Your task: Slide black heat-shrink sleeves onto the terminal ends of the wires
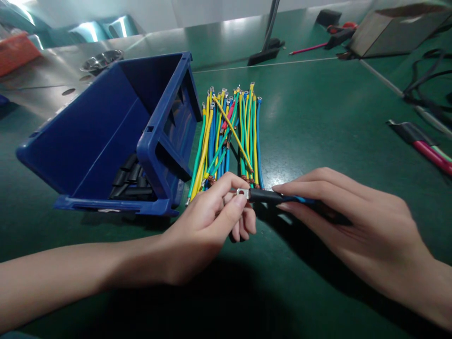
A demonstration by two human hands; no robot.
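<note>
My left hand [212,221] pinches the metal ring terminal [243,192] at the end of a blue wire [300,201]. A black sleeve [264,195] covers the wire just behind the terminal. My right hand [356,226] is closed round the wire and the sleeve's right end. Both hands hover just above the green table [318,122]. Right behind them lies a bundle of yellow, green and blue wires [229,136] with ring terminals at their far ends.
A blue plastic bin [116,136] lies tipped on its side at the left, with several black sleeves [130,181] inside. A red-handled tool [339,30], a cardboard box [395,28], black cables [427,80] and a pink-and-black bundle [423,146] lie at the right.
</note>
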